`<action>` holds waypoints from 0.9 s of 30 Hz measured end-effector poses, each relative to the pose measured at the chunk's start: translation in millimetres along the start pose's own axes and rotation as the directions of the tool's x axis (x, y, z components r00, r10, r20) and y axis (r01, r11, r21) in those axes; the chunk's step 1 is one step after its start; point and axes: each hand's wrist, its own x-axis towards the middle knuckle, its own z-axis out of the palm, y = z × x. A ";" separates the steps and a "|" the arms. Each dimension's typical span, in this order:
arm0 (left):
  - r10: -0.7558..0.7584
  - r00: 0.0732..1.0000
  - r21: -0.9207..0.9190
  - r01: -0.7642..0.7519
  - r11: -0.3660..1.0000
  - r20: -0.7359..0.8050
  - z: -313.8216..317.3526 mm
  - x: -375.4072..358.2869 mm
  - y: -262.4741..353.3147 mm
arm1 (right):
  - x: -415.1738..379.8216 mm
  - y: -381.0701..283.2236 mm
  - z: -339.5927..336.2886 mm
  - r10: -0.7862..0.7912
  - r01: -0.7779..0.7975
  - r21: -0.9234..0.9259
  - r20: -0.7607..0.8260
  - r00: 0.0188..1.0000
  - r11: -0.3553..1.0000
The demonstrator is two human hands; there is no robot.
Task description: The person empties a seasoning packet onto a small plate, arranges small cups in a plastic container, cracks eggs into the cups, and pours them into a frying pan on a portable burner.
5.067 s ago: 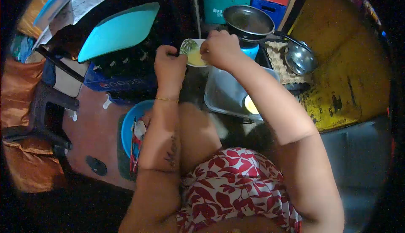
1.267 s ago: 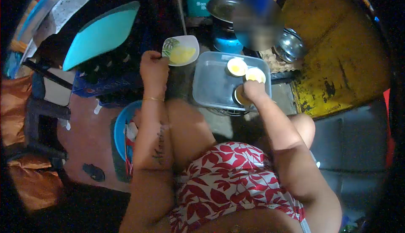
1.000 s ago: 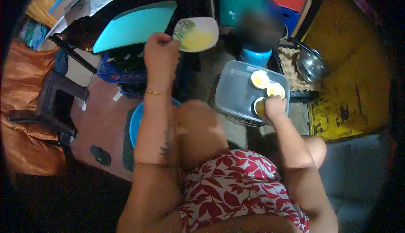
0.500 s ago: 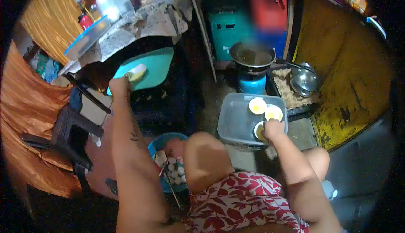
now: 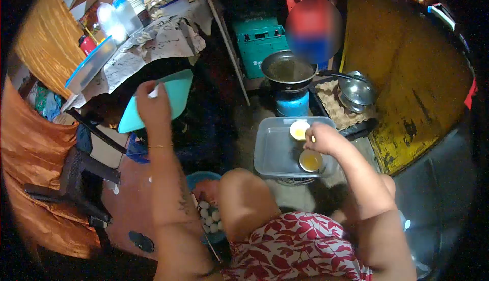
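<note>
My left hand [image 5: 154, 109] is over a teal board [image 5: 178, 90], its fingers closed around a white thing [image 5: 153, 93] that is mostly hidden. My right hand [image 5: 322, 139] is above a clear plastic tub [image 5: 272, 151], fingers bent and pinched together beside a small white bowl [image 5: 299, 130] with yellow egg in it. Whatever those fingertips grip is hidden. Nearer to me in the tub sits another small bowl [image 5: 310, 161] with yellowish liquid.
Behind the tub, a frying pan [image 5: 288, 71] with liquid sits on a blue burner [image 5: 292, 103]. A metal pot [image 5: 356, 93] stands on an egg tray [image 5: 338, 105] at the right. A blue basin [image 5: 196, 179] with several eggs lies by my knee. A dark stool [image 5: 84, 174] is left.
My right hand has moved from the nearest bowl to the bowls farther back, covering one. My left hand has turned and now covers most of the white thing. The view has shifted slightly.
</note>
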 end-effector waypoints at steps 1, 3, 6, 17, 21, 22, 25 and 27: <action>-0.010 0.997 -0.045 0.014 0.999 0.080 4.6 -12.1 34.6 | -0.9 2.3 -1.6 -0.082 0.080 -0.019 -0.134 0.988 0.997; 0.047 0.976 -0.210 -0.001 0.978 0.215 31.0 -47.3 80.7 | -0.9 4.5 -11.3 -0.182 0.159 -0.108 -0.256 0.949 0.981; 0.150 0.788 -0.343 0.081 0.936 0.597 65.9 -105.9 135.0 | -5.6 -1.2 -30.1 -0.080 0.092 -0.170 0.073 0.994 0.981; 0.520 0.038 -0.519 -0.018 0.854 0.853 110.5 -229.7 146.3 | -36.9 27.3 -23.0 0.073 -0.059 -0.044 0.449 0.891 0.997; 0.519 -0.030 -0.519 -0.020 0.854 0.854 117.4 -232.4 138.4 | -37.9 50.2 -15.1 0.020 -0.005 -0.049 0.310 0.951 0.999; 0.499 -0.093 -0.504 -0.035 0.863 0.861 116.1 -228.5 137.7 | -37.3 50.9 -17.9 0.064 -0.039 -0.085 0.311 0.948 0.996; 0.434 -0.245 -0.459 -0.052 0.887 0.867 116.1 -222.9 132.8 | -36.4 54.4 -24.0 0.100 -0.079 -0.075 0.348 0.932 0.994; 0.393 -0.357 -0.428 -0.021 0.904 0.847 120.9 -225.7 124.1 | -36.5 58.7 -27.9 0.113 -0.097 -0.064 0.341 0.933 0.993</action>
